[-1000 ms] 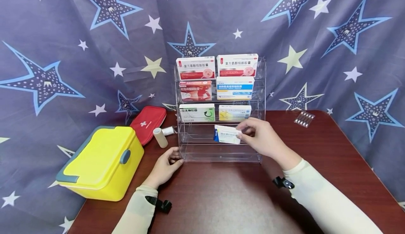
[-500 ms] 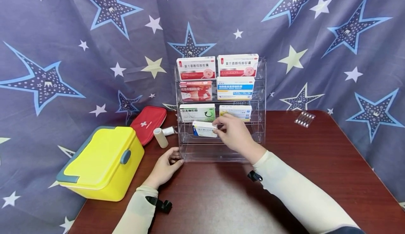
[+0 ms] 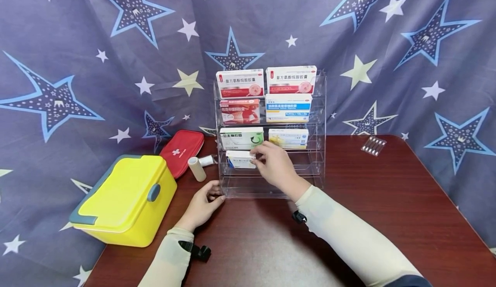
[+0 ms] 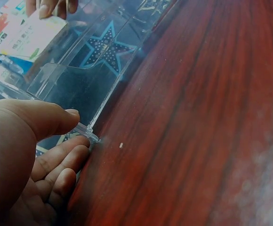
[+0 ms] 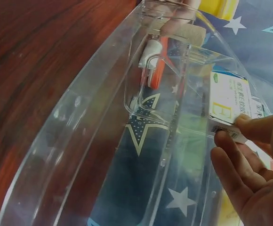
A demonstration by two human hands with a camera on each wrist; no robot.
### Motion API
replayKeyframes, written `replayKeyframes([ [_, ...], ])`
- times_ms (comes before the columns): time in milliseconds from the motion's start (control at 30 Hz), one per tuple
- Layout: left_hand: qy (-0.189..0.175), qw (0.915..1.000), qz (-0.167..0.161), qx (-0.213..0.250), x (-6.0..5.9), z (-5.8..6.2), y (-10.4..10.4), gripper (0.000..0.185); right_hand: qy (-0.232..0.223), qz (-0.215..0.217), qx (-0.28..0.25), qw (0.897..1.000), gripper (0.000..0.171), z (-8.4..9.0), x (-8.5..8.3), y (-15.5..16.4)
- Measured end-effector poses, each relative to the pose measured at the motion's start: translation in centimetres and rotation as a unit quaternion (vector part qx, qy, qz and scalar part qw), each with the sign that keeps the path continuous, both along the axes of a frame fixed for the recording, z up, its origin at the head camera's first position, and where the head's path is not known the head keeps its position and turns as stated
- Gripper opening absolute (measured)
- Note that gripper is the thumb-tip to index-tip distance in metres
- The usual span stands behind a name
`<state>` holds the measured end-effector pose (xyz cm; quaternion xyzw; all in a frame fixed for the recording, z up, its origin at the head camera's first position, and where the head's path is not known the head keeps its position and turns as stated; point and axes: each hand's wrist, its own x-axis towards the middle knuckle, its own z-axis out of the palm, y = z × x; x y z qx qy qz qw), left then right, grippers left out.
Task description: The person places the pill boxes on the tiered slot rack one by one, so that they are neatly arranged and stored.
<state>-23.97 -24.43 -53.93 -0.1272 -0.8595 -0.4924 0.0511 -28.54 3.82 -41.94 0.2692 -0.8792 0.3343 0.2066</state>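
Observation:
A clear tiered display rack [image 3: 271, 188] stands on the table. My right hand [image 3: 274, 164] pinches the right end of a small white medicine box [image 3: 239, 160] with a blue end. That box sits at the left of the second tier from the bottom, just under a green-and-white medicine box [image 3: 241, 138]. In the right wrist view the box [image 5: 228, 96] shows a yellow letter E, with thumb and fingers at its end. My left hand [image 3: 202, 205] grips the rack's lower left corner, thumb [image 4: 56, 117] on one side of the clear panel and fingers on the other.
Medicine boxes [image 3: 291, 80] fill the upper tiers in pairs. To the left are a yellow lidded box [image 3: 120, 196], a red first aid pouch [image 3: 182, 151], a beige roll [image 3: 196, 169] and a white roll [image 3: 206, 160]. A small clear pack [image 3: 373, 145] lies right.
My right hand has carried the white medicine box leftward from the right part of the rack to the left of the same tier. The left hand keeps its place at the corner.

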Motion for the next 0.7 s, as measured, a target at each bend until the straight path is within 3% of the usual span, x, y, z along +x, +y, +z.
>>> replayKeyframes([
  [333,-0.010,0.9999,0.001,-0.003,0.1,0.3,0.1,0.045,0.039,0.004,-0.023,0.999,0.019,-1.6,0.0,-1.0],
  [700,-0.010,0.9999,0.005,-0.004,0.0,0.2,0.0,0.045,-0.002,-0.006,-0.016,1.000,0.021,-2.3,-0.1,-1.3],
])
